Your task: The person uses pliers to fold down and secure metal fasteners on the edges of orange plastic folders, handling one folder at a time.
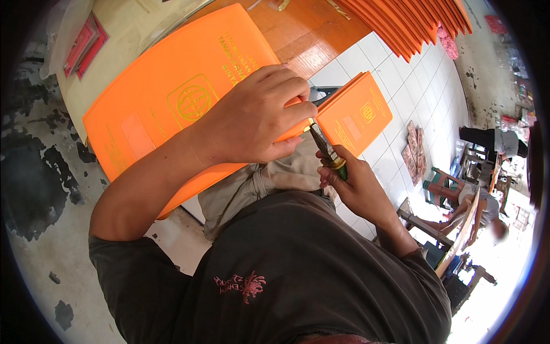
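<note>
A large orange folder cover (154, 74) with gold lettering and a round gold emblem lies tilted in front of me, partly on a pale tabletop. My left hand (260, 117) is closed over its right edge, fingers curled round the rim. In my right hand (355, 183) is a small hand tool (326, 146) with a green and yellow handle and a dark metal end. The tool's tip meets the edge of the cover beside my left fingers, next to a small pale yellow bit (309, 124). My left hand hides the exact contact.
A stack of orange covers (364, 109) stands to the right, and more covers (415, 20) are piled at the top right. Red packets (86, 46) lie at the far left. Patterned pink bundles (415, 152) rest on the tiled floor. Another person (481, 212) sits at a bench far right.
</note>
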`<state>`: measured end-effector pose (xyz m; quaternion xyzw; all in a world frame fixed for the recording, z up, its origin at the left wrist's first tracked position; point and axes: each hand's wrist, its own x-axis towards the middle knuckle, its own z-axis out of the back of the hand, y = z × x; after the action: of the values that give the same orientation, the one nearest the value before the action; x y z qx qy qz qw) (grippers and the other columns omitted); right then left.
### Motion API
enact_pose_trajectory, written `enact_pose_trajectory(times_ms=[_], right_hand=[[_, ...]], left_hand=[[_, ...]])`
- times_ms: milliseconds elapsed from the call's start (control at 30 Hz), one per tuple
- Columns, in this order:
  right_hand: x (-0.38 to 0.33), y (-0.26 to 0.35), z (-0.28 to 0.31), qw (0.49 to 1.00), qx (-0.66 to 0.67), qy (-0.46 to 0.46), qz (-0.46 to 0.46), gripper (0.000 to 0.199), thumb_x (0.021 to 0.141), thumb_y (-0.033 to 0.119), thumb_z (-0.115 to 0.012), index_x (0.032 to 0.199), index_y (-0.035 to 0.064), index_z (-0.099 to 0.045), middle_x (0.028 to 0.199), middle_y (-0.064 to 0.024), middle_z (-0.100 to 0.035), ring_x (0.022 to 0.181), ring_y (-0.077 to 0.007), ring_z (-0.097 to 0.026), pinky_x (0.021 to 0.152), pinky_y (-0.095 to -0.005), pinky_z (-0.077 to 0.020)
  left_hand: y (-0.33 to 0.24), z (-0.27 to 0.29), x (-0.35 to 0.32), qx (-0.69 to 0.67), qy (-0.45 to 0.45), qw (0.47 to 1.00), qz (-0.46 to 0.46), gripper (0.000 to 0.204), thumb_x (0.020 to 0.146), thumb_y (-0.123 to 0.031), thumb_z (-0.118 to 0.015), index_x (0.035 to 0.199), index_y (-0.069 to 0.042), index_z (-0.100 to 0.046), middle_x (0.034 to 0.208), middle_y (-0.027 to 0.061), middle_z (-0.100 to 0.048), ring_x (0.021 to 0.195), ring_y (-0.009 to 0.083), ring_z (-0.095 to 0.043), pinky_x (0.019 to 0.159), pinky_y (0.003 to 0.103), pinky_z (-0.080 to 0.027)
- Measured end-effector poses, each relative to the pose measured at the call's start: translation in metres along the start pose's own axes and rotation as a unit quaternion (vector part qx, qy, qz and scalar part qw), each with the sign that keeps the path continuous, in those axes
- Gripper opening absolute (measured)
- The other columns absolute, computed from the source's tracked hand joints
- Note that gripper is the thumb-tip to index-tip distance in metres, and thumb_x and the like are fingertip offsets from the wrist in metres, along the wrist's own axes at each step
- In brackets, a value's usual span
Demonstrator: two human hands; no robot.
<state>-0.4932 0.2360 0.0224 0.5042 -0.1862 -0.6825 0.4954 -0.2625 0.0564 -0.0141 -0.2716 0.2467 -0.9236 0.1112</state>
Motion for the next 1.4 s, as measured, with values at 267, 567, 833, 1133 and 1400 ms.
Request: enact_pose_trajectory(times_ms=[267, 567, 833, 1133, 1400], right_hand=[[0.000, 0.004, 0.002, 1.000, -0.016, 0.000, -0.005, 0.040, 0.114, 0.021, -0.072, 0.140, -0.0076, -0.060, 0.116, -0.0219, -0.081, 0.086, -0.0271, -0.082, 0.078, -0.0413, -0.0622], [0.001, 0.004, 0.003, 0.999, -0.031, -0.007, -0.011, 0.039, 0.112, 0.022, -0.073, 0.137, -0.0065, -0.061, 0.114, -0.0258, -0.081, 0.095, -0.0376, -0.082, 0.085, -0.0474, -0.0606], [0.005, -0.001, 0.003, 0.994, -0.093, -0.033, 0.043, 0.033, 0.109, 0.019, -0.076, 0.129, -0.0036, -0.063, 0.103, -0.0226, -0.078, 0.095, -0.0404, -0.078, 0.085, -0.0473, -0.0588], [0.007, 0.003, 0.007, 0.994, -0.105, -0.020, 0.012, 0.029, 0.110, 0.018, -0.075, 0.125, -0.0028, -0.063, 0.100, -0.0229, -0.077, 0.091, -0.0401, -0.078, 0.083, -0.0479, -0.0577], [0.008, -0.002, 0.024, 0.999, -0.030, 0.034, -0.011, 0.037, 0.110, 0.019, -0.076, 0.136, -0.0031, -0.064, 0.107, -0.0226, -0.080, 0.099, -0.0400, -0.079, 0.088, -0.0456, -0.0590]], left_hand=[[0.001, -0.002, 0.000, 0.000, -0.007, 1.000, -0.005, 0.044, 0.082, -0.020, -0.090, 0.122, -0.011, -0.074, 0.122, 0.0101, -0.064, 0.124, 0.0344, -0.065, 0.125, 0.058, -0.048], [0.002, -0.003, 0.000, 0.000, -0.002, 1.000, -0.004, 0.044, 0.082, -0.021, -0.090, 0.121, -0.010, -0.074, 0.122, 0.0105, -0.063, 0.125, 0.0349, -0.064, 0.125, 0.058, -0.047], [0.001, -0.002, 0.001, -0.001, 0.002, 1.000, -0.003, 0.044, 0.082, -0.021, -0.090, 0.121, -0.010, -0.075, 0.122, 0.0103, -0.063, 0.125, 0.0347, -0.064, 0.126, 0.058, -0.047], [0.001, -0.003, 0.002, -0.004, 0.002, 1.000, 0.000, 0.043, 0.081, -0.021, -0.091, 0.120, -0.010, -0.075, 0.120, 0.0103, -0.063, 0.123, 0.0343, -0.065, 0.125, 0.057, -0.048], [0.001, -0.006, 0.002, -0.001, -0.021, 1.000, 0.000, 0.055, 0.082, -0.020, -0.091, 0.130, -0.010, -0.066, 0.126, 0.0120, -0.067, 0.127, 0.0378, -0.064, 0.125, 0.058, -0.047]])
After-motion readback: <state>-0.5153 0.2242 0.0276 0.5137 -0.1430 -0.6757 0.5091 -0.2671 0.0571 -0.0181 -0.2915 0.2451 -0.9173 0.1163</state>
